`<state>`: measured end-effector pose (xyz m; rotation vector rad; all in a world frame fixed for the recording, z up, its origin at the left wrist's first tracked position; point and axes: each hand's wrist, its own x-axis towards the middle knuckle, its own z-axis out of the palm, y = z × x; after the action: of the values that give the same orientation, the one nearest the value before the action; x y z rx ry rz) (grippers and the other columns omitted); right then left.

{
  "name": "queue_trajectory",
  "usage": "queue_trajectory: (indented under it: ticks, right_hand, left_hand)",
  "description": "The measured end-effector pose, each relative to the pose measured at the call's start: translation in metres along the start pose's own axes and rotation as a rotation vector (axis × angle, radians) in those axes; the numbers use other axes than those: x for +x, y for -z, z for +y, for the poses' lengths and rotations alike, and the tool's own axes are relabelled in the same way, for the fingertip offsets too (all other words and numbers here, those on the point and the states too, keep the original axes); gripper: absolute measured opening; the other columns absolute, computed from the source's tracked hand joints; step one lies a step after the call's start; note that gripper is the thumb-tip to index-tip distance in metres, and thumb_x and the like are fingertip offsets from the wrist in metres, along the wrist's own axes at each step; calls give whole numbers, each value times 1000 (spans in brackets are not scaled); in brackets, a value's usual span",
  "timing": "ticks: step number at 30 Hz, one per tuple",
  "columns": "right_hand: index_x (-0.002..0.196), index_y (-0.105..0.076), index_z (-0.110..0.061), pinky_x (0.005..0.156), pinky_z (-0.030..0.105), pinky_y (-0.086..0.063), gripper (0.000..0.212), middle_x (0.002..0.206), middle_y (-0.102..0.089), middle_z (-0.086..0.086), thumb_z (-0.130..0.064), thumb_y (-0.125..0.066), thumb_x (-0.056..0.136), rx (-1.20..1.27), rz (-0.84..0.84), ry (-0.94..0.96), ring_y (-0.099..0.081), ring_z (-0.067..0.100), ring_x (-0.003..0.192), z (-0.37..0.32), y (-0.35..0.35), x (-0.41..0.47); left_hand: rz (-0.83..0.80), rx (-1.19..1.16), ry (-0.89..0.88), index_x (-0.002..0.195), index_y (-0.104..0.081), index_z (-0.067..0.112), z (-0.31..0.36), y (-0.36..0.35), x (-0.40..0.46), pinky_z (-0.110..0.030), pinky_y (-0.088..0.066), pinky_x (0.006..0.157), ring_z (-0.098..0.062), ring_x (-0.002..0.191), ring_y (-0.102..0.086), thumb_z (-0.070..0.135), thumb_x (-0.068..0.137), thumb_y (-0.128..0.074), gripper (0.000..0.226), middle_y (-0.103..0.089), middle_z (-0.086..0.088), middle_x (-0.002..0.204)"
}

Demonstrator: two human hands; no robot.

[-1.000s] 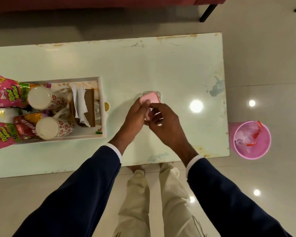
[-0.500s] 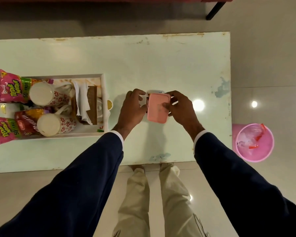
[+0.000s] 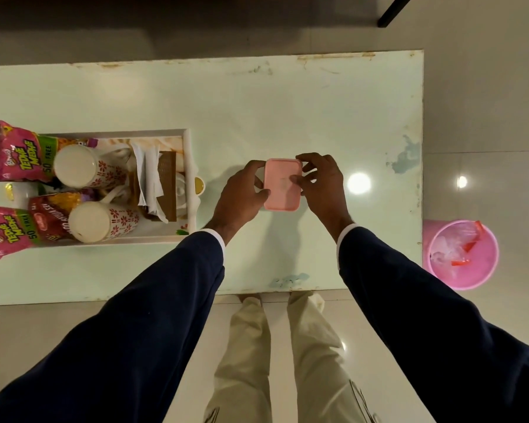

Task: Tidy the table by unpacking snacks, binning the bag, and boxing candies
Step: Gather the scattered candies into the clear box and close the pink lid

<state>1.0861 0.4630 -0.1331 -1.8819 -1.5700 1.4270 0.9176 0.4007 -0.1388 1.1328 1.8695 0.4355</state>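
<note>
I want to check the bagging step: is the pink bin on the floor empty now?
No, the pink bin holds a crumpled clear bag with red parts.

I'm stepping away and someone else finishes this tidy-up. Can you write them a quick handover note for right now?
Left hand and right hand both grip the small pink box, lid on top, over the table.
Snack packets lie at the tray on the left, beside two mugs.
The pink bin on the floor to the right holds the crumpled bag.
No loose candies are visible.
Left: probably press the lid fully shut and set the box down.
</note>
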Motion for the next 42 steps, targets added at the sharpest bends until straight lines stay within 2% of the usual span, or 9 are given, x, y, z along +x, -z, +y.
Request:
queue_trajectory:
  ticks: [8, 11, 14, 17, 20, 27, 32, 37, 42]
  right_hand:
    - [114, -69, -22, 77, 50, -61, 32, 93, -66, 1, -9, -73, 85, -40, -60, -136, -71, 30, 87, 3, -2, 14]
    - [118, -70, -21, 70, 47, -64, 32, 84, -64, -6, -11, -72, 87, -61, -86, -172, -74, 30, 76, 2, -1, 16]
    - [129, -68, -19, 78, 49, -63, 40, 102, -69, 4, -11, -69, 90, -85, -132, -175, -74, 32, 86, 0, -1, 19]
    - [136, -63, -19, 91, 54, -57, 45, 110, -65, 6, -10, -67, 92, -81, -170, -188, -69, 34, 106, -1, -2, 21]
    - [143, -57, -20, 92, 55, -57, 49, 114, -62, 6, -10, -63, 95, -69, -162, -186, -65, 32, 109, -1, -5, 18]
    - [155, -30, -34, 86, 45, -56, 61, 120, -57, 4, -20, -49, 99, -371, -155, 77, -63, 29, 105, 5, -3, 2]
    - [157, 13, -38, 59, 39, -62, 105, 119, -52, 8, -29, -69, 93, -392, -403, 142, -63, 23, 86, 18, 3, -13]
    - [155, 14, -46, 52, 37, -62, 105, 85, -63, 1, -24, -68, 94, -291, -466, 77, -67, 24, 56, 16, 8, -11]
    - [155, 4, -51, 52, 35, -62, 106, 78, -63, -1, -17, -72, 89, -192, -460, 25, -69, 24, 55, 18, 10, -9]
  left_hand:
    - [-43, 189, -99, 161, -25, 27, 0, -3, -1, -37, -54, 93, -21, 108, -61, 6, 95, -67, 81, -61, -7, 124]
    - [-157, 340, -152, 163, -1, 30, -3, 0, -2, -41, -57, 83, -24, 103, -62, 17, 96, -68, 96, -58, -10, 118]
    - [-218, 438, -172, 161, 11, 33, -7, 5, -2, -43, -59, 76, -23, 99, -64, 26, 94, -71, 107, -60, -7, 116]
    - [-199, 495, -187, 161, 10, 30, -6, 5, 1, -36, -51, 66, -17, 83, -58, 26, 94, -71, 106, -64, -6, 111]
    - [-163, 561, -178, 162, 7, 28, -1, 4, 1, -33, -44, 63, -18, 73, -54, 28, 93, -72, 104, -68, -6, 103]
    - [-123, 594, -146, 163, 8, 27, 5, -3, -4, -46, -50, 84, -28, 91, -68, 23, 94, -68, 102, -71, -7, 108]
    - [-121, 551, -126, 163, 7, 29, 5, -3, -3, -50, -52, 88, -31, 94, -68, 24, 93, -71, 105, -71, -10, 109]
    - [-132, 518, -104, 162, 9, 31, 4, -4, -4, -51, -51, 91, -32, 99, -68, 22, 93, -71, 106, -70, -11, 114]
    - [-132, 511, -104, 162, 9, 32, 2, -4, -2, -52, -53, 90, -33, 98, -68, 21, 93, -71, 106, -71, -11, 114]
